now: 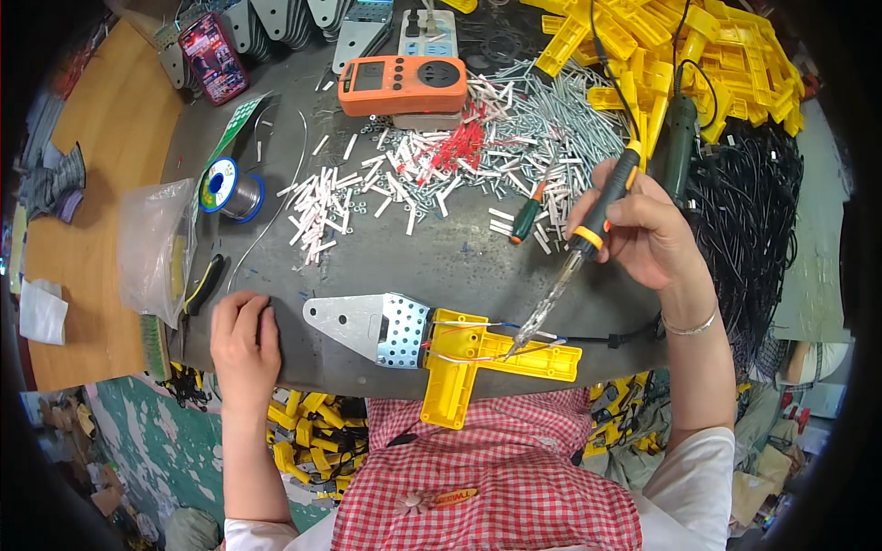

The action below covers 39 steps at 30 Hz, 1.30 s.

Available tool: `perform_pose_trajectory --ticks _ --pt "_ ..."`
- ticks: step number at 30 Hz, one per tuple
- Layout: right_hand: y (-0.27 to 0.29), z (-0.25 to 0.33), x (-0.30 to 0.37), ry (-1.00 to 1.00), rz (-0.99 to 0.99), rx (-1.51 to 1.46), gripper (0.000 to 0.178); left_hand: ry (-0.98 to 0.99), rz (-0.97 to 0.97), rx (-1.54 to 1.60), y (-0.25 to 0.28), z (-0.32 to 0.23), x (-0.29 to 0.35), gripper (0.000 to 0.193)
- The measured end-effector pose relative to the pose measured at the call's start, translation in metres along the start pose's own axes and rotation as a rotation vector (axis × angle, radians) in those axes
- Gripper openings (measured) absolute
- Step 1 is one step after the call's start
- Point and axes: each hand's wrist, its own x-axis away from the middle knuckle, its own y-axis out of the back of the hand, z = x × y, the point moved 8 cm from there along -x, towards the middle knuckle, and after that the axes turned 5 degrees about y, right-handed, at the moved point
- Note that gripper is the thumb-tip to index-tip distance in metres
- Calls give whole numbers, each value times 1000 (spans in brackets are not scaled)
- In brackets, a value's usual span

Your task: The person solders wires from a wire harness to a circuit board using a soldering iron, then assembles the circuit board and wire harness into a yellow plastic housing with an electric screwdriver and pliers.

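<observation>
My right hand [654, 230] grips the dark handle of a soldering iron [614, 197]. Its metal shaft slants down to the left, the tip over the wires in an open yellow plastic housing [450, 381]. Red, white and blue wires [473, 356] cross this housing. A metal plate with a perforated part [402, 331] adjoins its left side, and a black cord [614, 341] runs off to the right. Left of the plate, my left hand [246, 335] rests on the table with curled fingers. I see nothing in them; the palm side is hidden.
Behind lie loose screws and white sleeves [322, 207], a green-handled screwdriver [526, 220] and an orange meter [402, 85]. A solder spool [231, 191], pliers [204, 285] and a phone [213, 58] are at left. Yellow housings [726, 60] and black cords [744, 202] are heaped at right.
</observation>
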Motion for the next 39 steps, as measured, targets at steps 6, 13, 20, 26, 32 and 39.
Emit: perform_pose_trajectory --ticks 6,13,20,26,32,39 --pt "2 -5 -6 -6 19 110 35 -96 33 -237 4 -6 -5 8" --pt "-1 -3 -4 22 20 147 35 -292 132 657 21 -143 22 28" --pt "-6 12 2 30 -11 208 29 -265 127 711 -20 -169 35 27" --pt "-8 6 -2 33 20 210 36 -346 64 613 -24 -176 36 29" --pt "-17 6 -2 40 26 227 35 -362 62 598 -22 -180 36 30" --pt "-15 2 -5 15 44 247 36 -380 69 581 -25 -182 34 30"
